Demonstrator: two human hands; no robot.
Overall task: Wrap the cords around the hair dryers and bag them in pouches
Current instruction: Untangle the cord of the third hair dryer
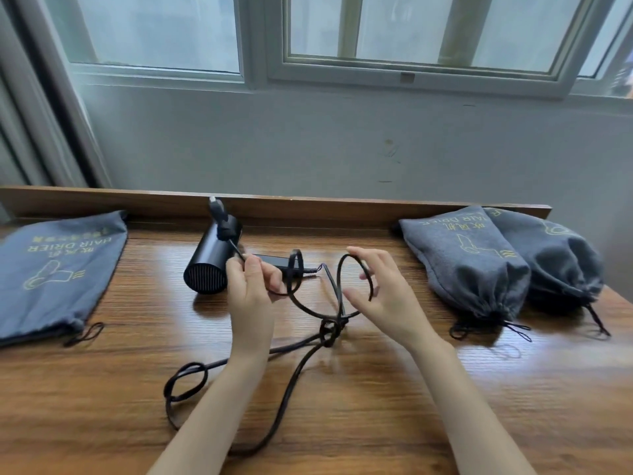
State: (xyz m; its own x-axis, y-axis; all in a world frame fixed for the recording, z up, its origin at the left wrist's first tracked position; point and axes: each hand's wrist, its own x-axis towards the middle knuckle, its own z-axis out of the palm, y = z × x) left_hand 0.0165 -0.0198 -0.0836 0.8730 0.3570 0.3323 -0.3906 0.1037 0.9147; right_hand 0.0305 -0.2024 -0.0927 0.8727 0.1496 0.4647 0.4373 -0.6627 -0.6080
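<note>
The flat grey pouch (58,265) says "HAIR DRIER" in yellow. The left hand (251,286) pinches the black cord (301,365) near the hair dryer (209,262). The right hand (383,296) is spread loose, a loop of cord over its fingers.

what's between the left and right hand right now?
Head view: loops of the black cord and the hair dryer's handle. The left hand pinches the cord; the right hand touches a loop.
</note>
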